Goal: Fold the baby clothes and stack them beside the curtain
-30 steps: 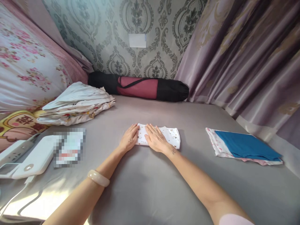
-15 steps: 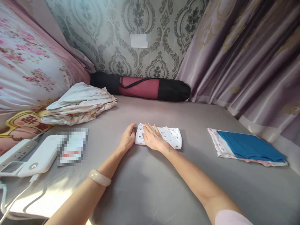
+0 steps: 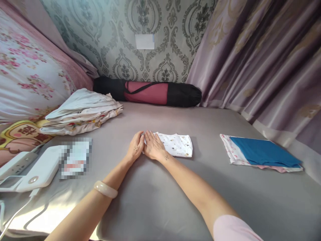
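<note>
Open and flat, with no grip closed on anything, the right hand (image 3: 153, 146) lies palm down over the left end of one folded white cloth (image 3: 177, 145). Its fingers sit together, pointing forward. Just beside it, the left hand (image 3: 136, 146) stands more on its edge at the cloth's left end, fingers extended and the thumb side close against the right hand; whether its fingertips touch the fabric is hidden. Both forearms reach forward and converge, the left one wearing one pale bracelet (image 3: 105, 189). Most of the visible cloth, small-patterned, stretches to the right of the hands, flat on a grey sheet (image 3: 150, 201).

Well apart to the right lies one stack of folded clothes, a blue piece (image 3: 265, 152) on top of at least one white patterned piece. To the left are one power bank (image 3: 42, 169), one power strip (image 3: 18, 162) and one blurred packet (image 3: 76, 157). Behind these rests one heap of pale clothes (image 3: 82, 112); beyond, one long black-and-red bag (image 3: 145, 92) lies along the wall (image 3: 100, 36).
</note>
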